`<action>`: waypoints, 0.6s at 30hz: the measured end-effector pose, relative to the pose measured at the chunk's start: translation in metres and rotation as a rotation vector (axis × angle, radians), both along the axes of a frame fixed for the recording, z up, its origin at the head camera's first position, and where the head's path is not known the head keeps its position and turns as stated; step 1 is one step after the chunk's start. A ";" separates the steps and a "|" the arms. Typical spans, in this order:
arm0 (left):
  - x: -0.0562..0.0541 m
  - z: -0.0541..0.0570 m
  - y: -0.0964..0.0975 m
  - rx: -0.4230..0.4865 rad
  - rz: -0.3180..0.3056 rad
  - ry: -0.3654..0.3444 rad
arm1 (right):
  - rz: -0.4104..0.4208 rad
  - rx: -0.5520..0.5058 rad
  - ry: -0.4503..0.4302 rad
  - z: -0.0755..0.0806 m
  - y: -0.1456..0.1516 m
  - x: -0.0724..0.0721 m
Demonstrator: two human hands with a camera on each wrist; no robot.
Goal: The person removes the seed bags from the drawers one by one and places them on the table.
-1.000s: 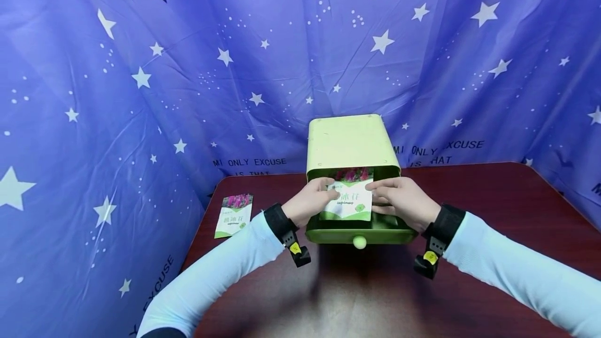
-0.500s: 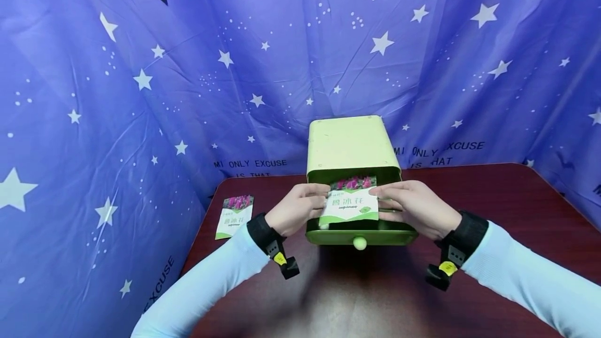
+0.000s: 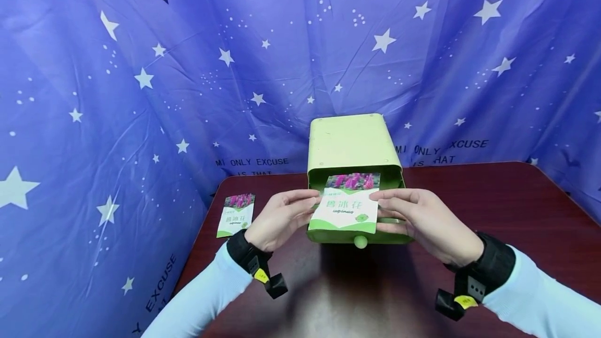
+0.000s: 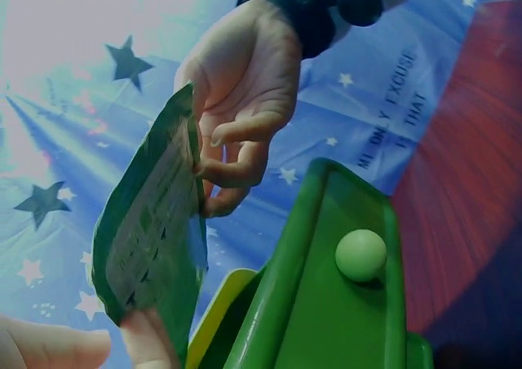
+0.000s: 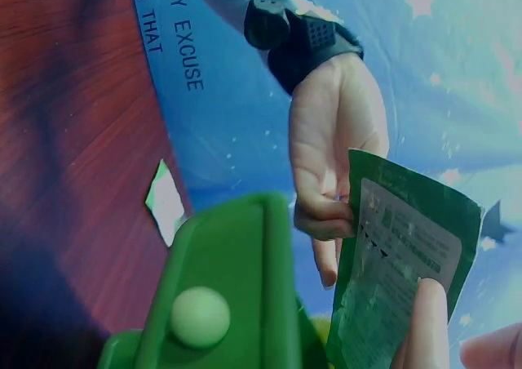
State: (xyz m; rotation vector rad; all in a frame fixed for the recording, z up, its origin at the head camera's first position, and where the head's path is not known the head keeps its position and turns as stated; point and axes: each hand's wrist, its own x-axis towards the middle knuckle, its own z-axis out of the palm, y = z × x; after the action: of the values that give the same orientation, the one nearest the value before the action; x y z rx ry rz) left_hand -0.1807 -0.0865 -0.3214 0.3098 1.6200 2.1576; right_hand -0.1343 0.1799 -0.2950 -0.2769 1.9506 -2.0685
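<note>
In the head view, a seed packet with pink flowers and a green-white front is held up over the pulled-out drawer of a pale green box. My left hand pinches its left edge. The right edge is gripped by my right hand, fingers reaching behind it. Both wrist views show the packet's printed green back, with fingertips against it. A round pale knob sits on the drawer's front. The packet hides most of the drawer's inside.
A second, similar seed packet lies on the dark red table to the left. The pale green box stands towards the back, before a blue curtain printed with stars.
The packet has come up and towards me from the drawer, now overlapping the drawer front. My hands have moved back with it, and the wrists have spread apart.
</note>
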 end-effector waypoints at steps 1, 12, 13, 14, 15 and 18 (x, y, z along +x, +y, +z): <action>0.002 -0.001 -0.002 0.016 0.007 -0.009 | -0.003 -0.003 0.008 0.001 -0.002 0.002; 0.025 -0.003 -0.027 0.169 -0.011 -0.088 | 0.007 -0.080 0.046 0.006 -0.030 0.008; 0.028 -0.003 -0.031 0.185 -0.004 -0.091 | 0.017 -0.089 0.057 0.006 -0.034 0.009; 0.030 -0.004 -0.035 0.198 0.008 -0.093 | 0.030 -0.089 0.069 0.005 -0.037 0.010; 0.033 -0.004 -0.039 0.206 0.024 -0.090 | 0.044 -0.090 0.079 0.005 -0.042 0.011; 0.040 -0.006 -0.053 0.209 0.089 -0.067 | 0.087 -0.082 0.115 0.005 -0.054 0.014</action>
State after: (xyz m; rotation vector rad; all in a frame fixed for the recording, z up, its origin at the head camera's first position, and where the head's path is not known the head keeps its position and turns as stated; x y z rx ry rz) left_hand -0.1403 -0.1392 -0.3273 0.2286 1.3994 2.3832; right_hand -0.1202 0.1256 -0.2905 -0.4993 1.8830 -2.1223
